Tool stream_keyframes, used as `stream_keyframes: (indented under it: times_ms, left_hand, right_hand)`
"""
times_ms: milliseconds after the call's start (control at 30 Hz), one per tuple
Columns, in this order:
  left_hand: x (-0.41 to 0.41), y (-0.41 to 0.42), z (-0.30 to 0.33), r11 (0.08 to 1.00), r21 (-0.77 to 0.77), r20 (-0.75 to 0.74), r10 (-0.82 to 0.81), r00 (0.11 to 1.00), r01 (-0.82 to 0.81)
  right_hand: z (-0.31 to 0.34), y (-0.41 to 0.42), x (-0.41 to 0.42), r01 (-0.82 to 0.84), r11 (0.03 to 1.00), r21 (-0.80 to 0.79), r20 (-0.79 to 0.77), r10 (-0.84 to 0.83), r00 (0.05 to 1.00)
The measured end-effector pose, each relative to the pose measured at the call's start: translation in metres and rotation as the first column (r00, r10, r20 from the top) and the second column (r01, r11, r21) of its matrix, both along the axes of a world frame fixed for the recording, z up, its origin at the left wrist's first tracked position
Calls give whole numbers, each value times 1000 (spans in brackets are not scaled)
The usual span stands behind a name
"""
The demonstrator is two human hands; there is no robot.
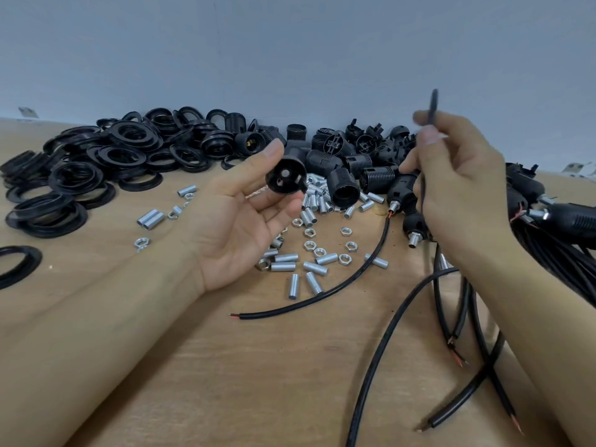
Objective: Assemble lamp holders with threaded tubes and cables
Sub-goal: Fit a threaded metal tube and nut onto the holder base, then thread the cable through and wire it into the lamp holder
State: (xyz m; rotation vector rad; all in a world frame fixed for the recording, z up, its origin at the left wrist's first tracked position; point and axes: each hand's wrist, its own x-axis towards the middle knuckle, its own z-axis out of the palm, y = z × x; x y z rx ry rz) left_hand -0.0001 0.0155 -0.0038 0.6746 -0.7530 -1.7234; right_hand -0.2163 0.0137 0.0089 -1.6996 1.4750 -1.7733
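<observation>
Black threaded rings [96,162] are heaped far left on the table [200,366]; lamp holder bodies [342,156] crowd the back, threaded tubes [317,201] and nuts [309,245] lie scattered between my hands. My left hand [238,217], palm up, pinches a black lamp holder cap [285,175] between thumb and fingertips, its open side facing me. My right hand [458,185], just beside it, pinches a black cable [431,108], whose end stands near upright above my fingers. Loose cables [396,321] trail toward me.
</observation>
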Motion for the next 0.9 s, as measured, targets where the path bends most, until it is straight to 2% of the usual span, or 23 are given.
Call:
stream_keyframes:
  times_ms: [100,167,233,333,400,433,467,500,667,700,800,900]
  left_hand:
    - [1,-2,1,998,29,-57,66,996,-64]
    - [3,-3,1,993,50,-89,109,990,-105]
    - [4,-4,0,988,58,-128,147,981,-141]
    - [1,-5,-1,984,21,-115,179,977,-178]
    - [0,-5,-3,984,-8,-92,176,980,-178]
    - [0,-5,-3,983,-7,-93,180,979,-181]
    - [0,-6,-4,982,4,-102,188,977,-188]
    - [1,-7,-4,981,18,-115,195,974,-195]
    - [3,-8,-4,978,62,-147,207,967,-200]
    - [3,-7,-4,979,64,-141,201,969,-194]
    - [3,-5,-2,983,60,-135,182,974,-175]
    - [4,-4,-1,981,68,-117,187,975,-180]
  right_hand:
    - [-10,1,2,191,977,95,-317,-152,936]
    - [-17,3,7,351,934,60,-570,-257,780]
    - [-17,3,14,383,923,-47,-692,-307,653]
    - [-18,0,20,219,973,-73,-802,-188,567]
    - [-25,-4,22,136,989,60,-891,-8,453]
    - [-28,-6,22,157,977,141,-906,64,419]
    - [-30,-7,20,190,962,198,-901,102,422]
    - [-30,-9,17,200,952,231,-876,114,469]
    - [-24,-8,12,126,975,183,-601,10,800]
    - [-21,-6,11,156,977,145,-560,-49,827]
    - [-12,-4,3,296,955,26,-618,-218,755]
    - [-9,-2,-1,299,948,112,-494,-208,844]
